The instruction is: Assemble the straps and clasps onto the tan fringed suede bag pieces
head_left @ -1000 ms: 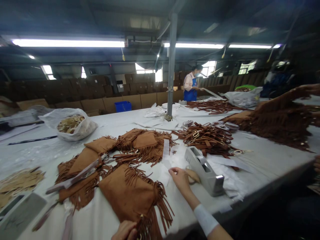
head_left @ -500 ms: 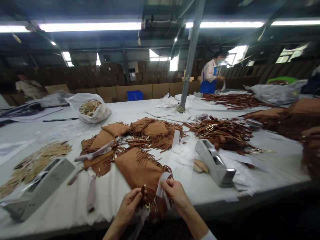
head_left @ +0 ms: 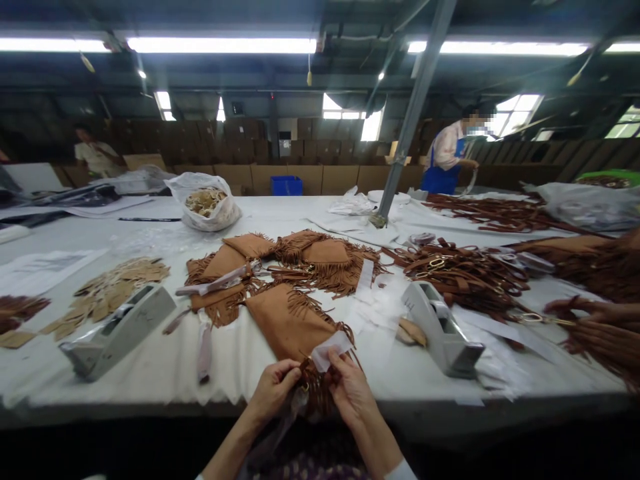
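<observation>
At the table's near edge my left hand (head_left: 273,390) pinches the fringed corner of a brown suede bag (head_left: 293,323) where a small metal ring shows. My right hand (head_left: 350,390) pinches the same corner, and a strip of clear tape (head_left: 331,350) rises from its fingers. The bag lies flat on the white table (head_left: 150,363) with its fringe hanging over the edge between my hands. A grey tape dispenser (head_left: 443,330) stands just right of my right hand.
More fringed suede bags (head_left: 310,260) lie mid-table, brown straps with gold clasps (head_left: 460,270) to the right. A second dispenser (head_left: 117,330) and tan cut pieces (head_left: 113,290) lie left. A bag of parts (head_left: 205,203) sits behind. A co-worker's hand (head_left: 587,313) handles straps at right; people work far back.
My right hand left the tape dispenser, came to the bag's corner with a tape strip, and joined my left hand there. The view has swung left and down.
</observation>
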A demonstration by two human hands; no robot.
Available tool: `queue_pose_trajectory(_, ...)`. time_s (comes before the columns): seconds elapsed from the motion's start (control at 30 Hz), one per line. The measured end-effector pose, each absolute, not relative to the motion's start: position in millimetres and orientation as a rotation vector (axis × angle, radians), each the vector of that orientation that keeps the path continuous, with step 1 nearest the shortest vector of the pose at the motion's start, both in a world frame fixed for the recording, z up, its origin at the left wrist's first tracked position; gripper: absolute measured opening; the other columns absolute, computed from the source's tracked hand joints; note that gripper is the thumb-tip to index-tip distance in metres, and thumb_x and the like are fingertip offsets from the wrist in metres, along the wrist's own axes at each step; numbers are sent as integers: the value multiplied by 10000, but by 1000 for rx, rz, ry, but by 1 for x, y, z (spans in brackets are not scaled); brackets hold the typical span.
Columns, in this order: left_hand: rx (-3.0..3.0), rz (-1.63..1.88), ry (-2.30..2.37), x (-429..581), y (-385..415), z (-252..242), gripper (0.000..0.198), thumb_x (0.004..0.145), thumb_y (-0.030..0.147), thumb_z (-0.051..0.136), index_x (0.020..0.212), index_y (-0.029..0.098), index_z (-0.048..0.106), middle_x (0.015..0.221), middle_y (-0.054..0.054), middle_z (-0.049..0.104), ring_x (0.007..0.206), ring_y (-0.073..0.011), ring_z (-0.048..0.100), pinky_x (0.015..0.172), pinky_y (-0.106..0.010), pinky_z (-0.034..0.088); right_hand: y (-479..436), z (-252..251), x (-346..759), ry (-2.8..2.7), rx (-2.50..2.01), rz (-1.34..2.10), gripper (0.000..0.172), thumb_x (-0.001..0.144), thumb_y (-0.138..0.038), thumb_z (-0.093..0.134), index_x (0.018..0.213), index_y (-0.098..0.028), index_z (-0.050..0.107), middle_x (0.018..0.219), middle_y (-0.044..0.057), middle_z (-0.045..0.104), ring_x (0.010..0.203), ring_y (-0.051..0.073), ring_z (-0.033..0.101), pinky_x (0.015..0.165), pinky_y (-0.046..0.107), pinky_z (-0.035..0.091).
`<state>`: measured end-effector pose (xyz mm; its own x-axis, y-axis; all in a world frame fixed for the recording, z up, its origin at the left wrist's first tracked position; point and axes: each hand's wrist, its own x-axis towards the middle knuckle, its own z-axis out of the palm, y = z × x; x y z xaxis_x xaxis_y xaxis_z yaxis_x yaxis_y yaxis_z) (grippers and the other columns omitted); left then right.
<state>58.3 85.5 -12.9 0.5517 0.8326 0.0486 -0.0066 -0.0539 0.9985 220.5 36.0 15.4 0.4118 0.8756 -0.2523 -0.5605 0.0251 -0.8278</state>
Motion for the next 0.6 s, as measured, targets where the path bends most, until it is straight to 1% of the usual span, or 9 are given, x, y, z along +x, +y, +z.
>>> queue_pose_trajectory(0.2, 1496, 807, 759, 59, 86, -16, 361, 832, 453, 565, 846, 119, 699, 778, -57, 683, 712, -174, 591, 670, -249, 458, 38, 16, 218, -334, -1066, 1141, 312, 566, -365, 841, 740, -174, 666, 654, -7, 658, 523, 116, 552, 487, 232, 423)
queue_pose_trajectory(0.33, 1526, 812, 768, 60, 86, -17, 363, 842, 439, 551, 881, 115, 709, 796, -65, 692, 721, -178, 595, 676, -251, 457, 39, 20, 217, -309, -1040, 1157, 299, 569, -343, 844, 753, -168, 686, 641, -14, 660, 516, 105, 531, 513, 228, 438)
queue_pose_trajectory(0.4, 1543, 817, 777, 61, 85, -16, 361, 845, 435, 546, 880, 118, 713, 787, -63, 693, 714, -176, 595, 670, -248, 457, 38, 23, 215, -310, -1016, 1185, 310, 566, -340, 847, 769, -166, 690, 668, -4, 678, 543, 117, 556, 547, 238, 463)
queue_pose_trajectory(0.5, 1562, 832, 794, 61, 84, -14, 343, 840, 428, 547, 848, 129, 716, 766, -55, 693, 705, -175, 595, 665, -245, 460, 37, 27, 212, -358, -1021, 1235, 337, 574, -362, 840, 804, -162, 696, 737, 30, 710, 614, 165, 619, 595, 278, 500)
queue_pose_trajectory(0.6, 1568, 840, 805, 62, 83, -9, 320, 831, 413, 554, 821, 139, 717, 764, -53, 697, 704, -177, 598, 662, -245, 466, 36, 31, 207, -431, -1032, 1240, 364, 592, -392, 823, 843, -158, 702, 754, 44, 719, 652, 200, 650, 608, 302, 515)
